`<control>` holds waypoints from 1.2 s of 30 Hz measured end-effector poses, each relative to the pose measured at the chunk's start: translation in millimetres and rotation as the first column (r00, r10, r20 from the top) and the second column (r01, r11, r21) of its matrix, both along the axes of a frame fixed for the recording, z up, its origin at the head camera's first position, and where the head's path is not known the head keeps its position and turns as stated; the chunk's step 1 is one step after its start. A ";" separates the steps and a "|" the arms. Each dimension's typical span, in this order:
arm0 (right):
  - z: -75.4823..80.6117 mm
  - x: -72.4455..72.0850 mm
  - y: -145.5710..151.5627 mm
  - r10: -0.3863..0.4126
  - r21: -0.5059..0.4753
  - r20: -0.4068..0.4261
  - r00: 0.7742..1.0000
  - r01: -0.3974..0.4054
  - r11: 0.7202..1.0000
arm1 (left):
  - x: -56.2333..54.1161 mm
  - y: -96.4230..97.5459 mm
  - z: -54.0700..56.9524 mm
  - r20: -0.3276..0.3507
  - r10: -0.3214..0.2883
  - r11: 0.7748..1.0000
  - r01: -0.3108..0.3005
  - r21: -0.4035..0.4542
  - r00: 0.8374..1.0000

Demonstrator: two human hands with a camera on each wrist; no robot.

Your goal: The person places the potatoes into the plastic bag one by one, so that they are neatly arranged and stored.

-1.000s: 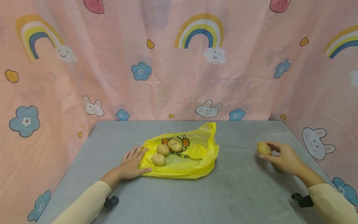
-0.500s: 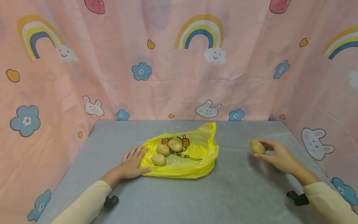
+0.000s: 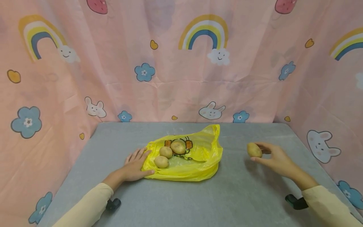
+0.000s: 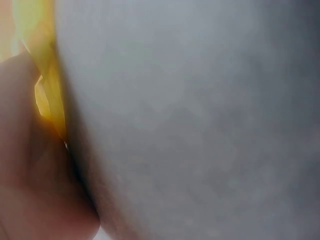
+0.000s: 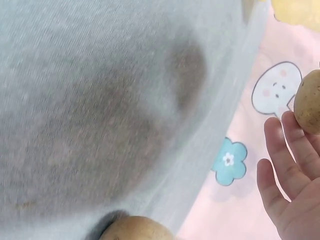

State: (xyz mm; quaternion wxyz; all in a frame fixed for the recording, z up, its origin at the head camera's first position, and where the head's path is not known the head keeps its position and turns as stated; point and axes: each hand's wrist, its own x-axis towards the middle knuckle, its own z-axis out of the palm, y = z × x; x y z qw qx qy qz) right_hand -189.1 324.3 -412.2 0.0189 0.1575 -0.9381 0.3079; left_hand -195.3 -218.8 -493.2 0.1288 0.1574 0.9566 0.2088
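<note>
A yellow plastic bag lies on its side on the grey table, its mouth toward the right. Three potatoes show at it: a front one, a middle one and a larger one behind. My left hand rests on the bag's left end, fingers extended and thumb along the near edge. Right of the bag, my right hand pinches another potato between thumb and fingers, raised over its shadow. The right wrist view also has a potato on the table, hidden in the head view.
The grey tabletop reaches back to a pink printed curtain, which also hangs along both sides. Dark wrist-camera pieces stick out near the left sleeve and the right sleeve.
My right hand has moved left toward the bag, carrying the pinched potato. My left hand, the bag and the three potatoes at it have stayed in place.
</note>
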 end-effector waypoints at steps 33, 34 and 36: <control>15.6 10.6 -29.2 0.078 0.003 -0.029 0.997 -0.078 0.997 | 0.0 -2.1 -3.9 -0.049 0.006 0.998 -0.003 0.057 0.999; 16.3 11.0 -30.0 0.082 0.002 -0.030 0.996 -0.082 0.997 | 0.1 -2.2 -4.0 -0.049 0.006 0.998 -0.003 0.058 0.999; 17.6 11.9 -32.0 0.089 -0.004 -0.032 0.996 -0.089 0.996 | 0.5 -2.3 -3.6 -0.046 0.006 0.998 -0.003 0.060 0.999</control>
